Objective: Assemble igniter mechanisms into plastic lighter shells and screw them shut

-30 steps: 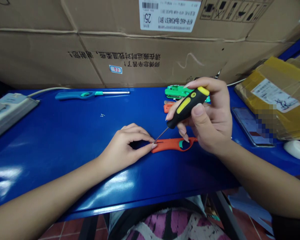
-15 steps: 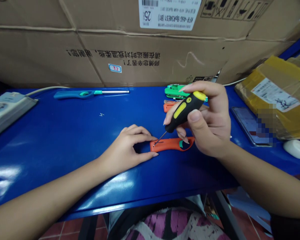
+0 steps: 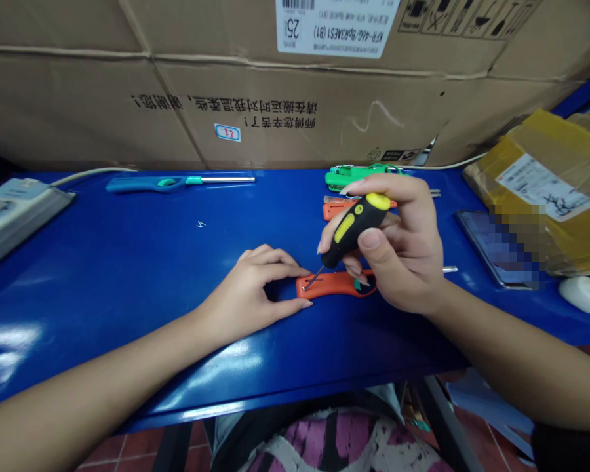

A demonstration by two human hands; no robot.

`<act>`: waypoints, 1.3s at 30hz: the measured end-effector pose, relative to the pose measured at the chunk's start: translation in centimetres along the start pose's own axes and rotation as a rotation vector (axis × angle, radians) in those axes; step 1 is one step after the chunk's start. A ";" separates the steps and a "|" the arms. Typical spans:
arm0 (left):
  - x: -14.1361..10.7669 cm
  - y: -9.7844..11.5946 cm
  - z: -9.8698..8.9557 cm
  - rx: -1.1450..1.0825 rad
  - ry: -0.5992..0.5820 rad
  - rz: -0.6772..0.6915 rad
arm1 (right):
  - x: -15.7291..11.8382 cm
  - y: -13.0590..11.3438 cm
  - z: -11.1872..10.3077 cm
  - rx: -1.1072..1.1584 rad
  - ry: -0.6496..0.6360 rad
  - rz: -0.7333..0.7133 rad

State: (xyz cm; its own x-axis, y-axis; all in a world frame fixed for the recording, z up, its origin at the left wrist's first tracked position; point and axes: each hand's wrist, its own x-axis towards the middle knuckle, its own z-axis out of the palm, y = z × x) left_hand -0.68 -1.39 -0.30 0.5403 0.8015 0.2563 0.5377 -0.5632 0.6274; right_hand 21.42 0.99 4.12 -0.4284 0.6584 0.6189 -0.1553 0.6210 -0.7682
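An orange long-reach lighter lies flat on the blue table, its metal tip showing past my right wrist. My left hand pinches the lighter's rounded left end between thumb and fingers, holding it against the tabletop. In my right hand is a black and yellow screwdriver, tilted, its shaft slanting down to the left. The screwdriver's tip meets the lighter near its left end, beside a dark slot. My right fingers hide part of the lighter's trigger end.
Behind my right hand lie another orange lighter and a green lighter. A blue lighter is at the back left, near a power strip. At right are a phone, a taped parcel and a white object. A large carton stands behind.
My right hand and the screwdriver handle have shifted slightly left and down, with the tip still at the lighter's left end. More of the lighter's metal tip shows. My left hand holds its place.
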 end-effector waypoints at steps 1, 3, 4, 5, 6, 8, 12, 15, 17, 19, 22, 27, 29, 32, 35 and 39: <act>0.0 0.0 0.0 -0.001 -0.002 -0.002 | 0.0 0.1 0.0 0.008 0.013 -0.021; 0.0 0.0 0.0 -0.002 -0.005 -0.003 | 0.0 0.2 0.0 0.026 0.032 -0.060; 0.0 0.0 0.0 -0.001 -0.009 -0.004 | 0.0 0.2 0.0 0.029 0.028 -0.068; 0.0 0.1 0.0 -0.001 -0.009 -0.003 | 0.0 0.3 0.0 0.025 0.016 -0.067; -0.1 0.1 0.0 0.000 -0.009 -0.002 | 0.0 0.3 -0.1 0.014 0.000 -0.055; -0.1 0.1 0.0 0.002 -0.005 0.000 | 0.0 0.2 -0.1 -0.012 -0.018 -0.028; 0.0 0.1 0.1 0.005 0.003 0.003 | -0.1 0.0 -0.1 -0.015 -0.001 0.003; 0.0 0.0 0.1 0.004 0.008 0.006 | -0.1 -0.2 0.0 -0.025 0.006 0.026; -0.1 0.0 0.1 0.003 0.007 0.006 | -0.1 -0.2 0.1 -0.048 0.007 0.038; -0.1 0.0 0.1 0.003 0.005 0.007 | -0.2 -0.1 0.1 -0.069 0.007 0.034; -0.2 0.1 0.2 0.006 0.008 0.012 | -0.2 0.0 0.2 -0.085 -0.006 0.014; -0.2 0.1 0.4 0.027 0.018 0.026 | -0.5 -0.1 0.5 -0.077 -0.016 -0.027; -0.2 0.1 0.4 0.034 0.019 0.029 | -0.5 -0.2 0.6 -0.099 -0.010 -0.015; -0.2 0.2 0.4 0.034 0.018 0.033 | -0.5 -0.2 0.6 -0.118 0.005 0.018; -0.2 0.2 0.4 0.037 0.014 0.030 | -0.5 -0.1 0.6 -0.108 0.006 0.001; -0.2 0.2 0.5 0.043 0.014 0.023 | -0.5 0.1 0.7 -0.149 -0.009 0.007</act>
State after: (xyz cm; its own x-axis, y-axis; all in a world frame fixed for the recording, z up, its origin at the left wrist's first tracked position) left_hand -0.40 -1.76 -0.59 0.5437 0.7908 0.2810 0.5527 -0.5894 0.5892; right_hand 21.05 0.42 3.60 -0.4372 0.6596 0.6114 -0.0190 0.6729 -0.7395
